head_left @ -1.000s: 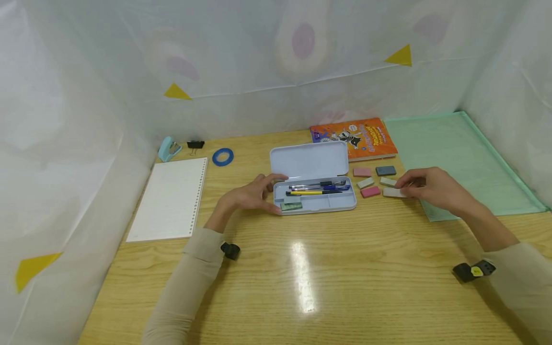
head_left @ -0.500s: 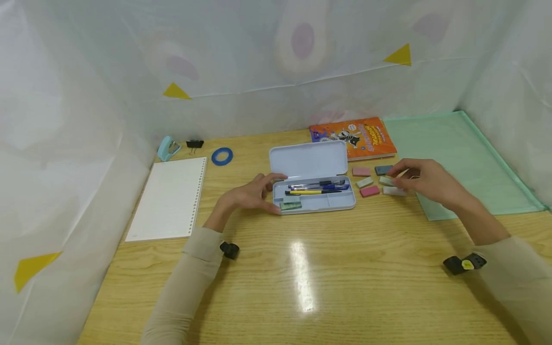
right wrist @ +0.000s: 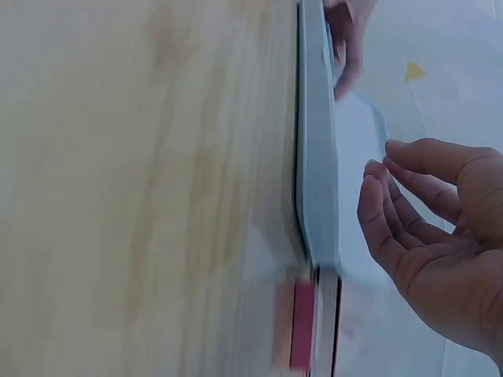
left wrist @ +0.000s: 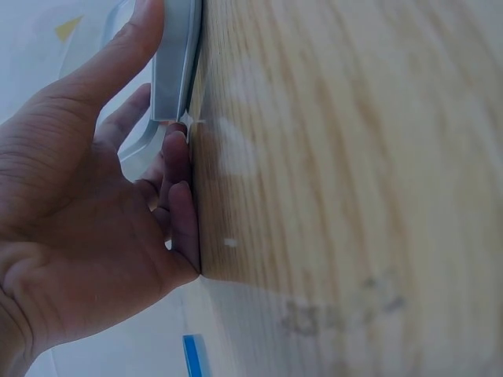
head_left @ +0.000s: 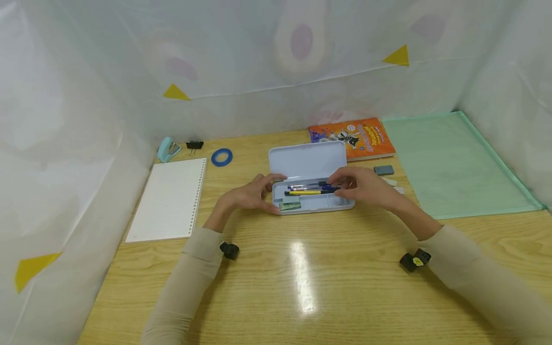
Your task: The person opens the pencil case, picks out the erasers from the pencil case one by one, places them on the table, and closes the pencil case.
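A light blue pencil case [head_left: 316, 206] lies with its lid [head_left: 307, 160] raised. Inside are clear pens [head_left: 304, 186], a yellow-and-black pen [head_left: 304, 193] and a green eraser [head_left: 290, 206]. My left hand [head_left: 250, 194] grips the case's left end, thumb at the front edge and fingers behind; the left wrist view shows the thumb along the case wall [left wrist: 174, 71]. Over the right half of the case hovers my right hand [head_left: 366, 187], fingers loosely bent near the pens' ends. In the right wrist view nothing shows between its fingers [right wrist: 385, 212].
Right of the case are a dark eraser [head_left: 384, 170] and white ones [head_left: 399, 190], partly covered by my right hand; a pink eraser [right wrist: 302, 326] shows in the right wrist view. Around lie an orange book [head_left: 371, 139], green mesh pouch [head_left: 461, 167], notepad [head_left: 168, 201], tape roll [head_left: 214, 160], stapler [head_left: 166, 149] and binder clip [head_left: 195, 144].
My right hand has left the erasers and moved left over the pencil case's right half. The erasers still in sight lie where they were. My left hand has kept its place.
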The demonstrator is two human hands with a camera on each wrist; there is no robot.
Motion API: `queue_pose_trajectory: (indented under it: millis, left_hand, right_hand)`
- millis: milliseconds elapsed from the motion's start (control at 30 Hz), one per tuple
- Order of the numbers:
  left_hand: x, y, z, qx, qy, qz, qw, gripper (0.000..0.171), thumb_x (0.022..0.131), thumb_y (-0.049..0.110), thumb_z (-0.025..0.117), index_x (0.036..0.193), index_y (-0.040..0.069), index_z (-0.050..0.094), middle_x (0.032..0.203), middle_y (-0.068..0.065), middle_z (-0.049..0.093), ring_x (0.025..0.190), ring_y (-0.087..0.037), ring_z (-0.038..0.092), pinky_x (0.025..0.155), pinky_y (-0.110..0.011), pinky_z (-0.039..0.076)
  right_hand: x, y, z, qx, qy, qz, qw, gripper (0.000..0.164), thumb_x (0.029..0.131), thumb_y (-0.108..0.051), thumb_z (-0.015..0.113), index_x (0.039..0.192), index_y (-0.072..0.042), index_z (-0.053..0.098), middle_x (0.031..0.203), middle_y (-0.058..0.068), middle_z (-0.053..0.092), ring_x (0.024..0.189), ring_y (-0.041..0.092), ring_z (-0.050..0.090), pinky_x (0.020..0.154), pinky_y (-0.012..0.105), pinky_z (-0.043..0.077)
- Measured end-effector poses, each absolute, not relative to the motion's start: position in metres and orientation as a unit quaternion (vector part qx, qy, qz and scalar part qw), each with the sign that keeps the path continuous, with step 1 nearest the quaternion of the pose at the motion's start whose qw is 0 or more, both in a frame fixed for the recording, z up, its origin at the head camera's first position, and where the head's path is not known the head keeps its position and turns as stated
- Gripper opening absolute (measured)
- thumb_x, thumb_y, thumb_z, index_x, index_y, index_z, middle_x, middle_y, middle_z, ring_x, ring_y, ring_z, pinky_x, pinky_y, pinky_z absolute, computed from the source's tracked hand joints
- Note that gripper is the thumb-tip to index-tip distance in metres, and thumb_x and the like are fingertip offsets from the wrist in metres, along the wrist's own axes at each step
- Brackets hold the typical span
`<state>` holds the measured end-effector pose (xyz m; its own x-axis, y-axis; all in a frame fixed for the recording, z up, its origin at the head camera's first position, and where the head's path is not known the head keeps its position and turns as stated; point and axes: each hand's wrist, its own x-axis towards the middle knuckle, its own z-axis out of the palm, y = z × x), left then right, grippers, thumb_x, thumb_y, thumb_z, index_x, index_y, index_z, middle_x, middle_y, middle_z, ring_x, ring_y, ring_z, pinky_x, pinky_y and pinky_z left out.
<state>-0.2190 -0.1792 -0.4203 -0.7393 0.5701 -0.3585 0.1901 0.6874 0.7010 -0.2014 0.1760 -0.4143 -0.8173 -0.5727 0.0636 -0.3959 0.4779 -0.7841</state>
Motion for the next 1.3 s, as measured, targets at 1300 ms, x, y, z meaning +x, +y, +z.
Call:
queue_pose_trajectory:
  millis: [1300]
  left_hand:
    - [-0.219, -0.179, -0.419, 0.219, 0.875, 0.323, 0.286, 0.092, 0.088, 0.033, 0.086, 0.161, 0.034, 0.031, 0.128, -0.014, 0.040, 0.108, -0.027, 0.040, 0.089, -0.039, 0.038]
  right_hand:
    - [-0.203, 0.143, -0.415, -0.287, 0.843, -0.438, 0.121, 0.017, 0.093, 0.002, 0.072, 0.104, -0.011, 0.073, 0.103, 0.004, 0.070, 0.088, 0.019, 0.063, 0.077, 0.030, 0.053]
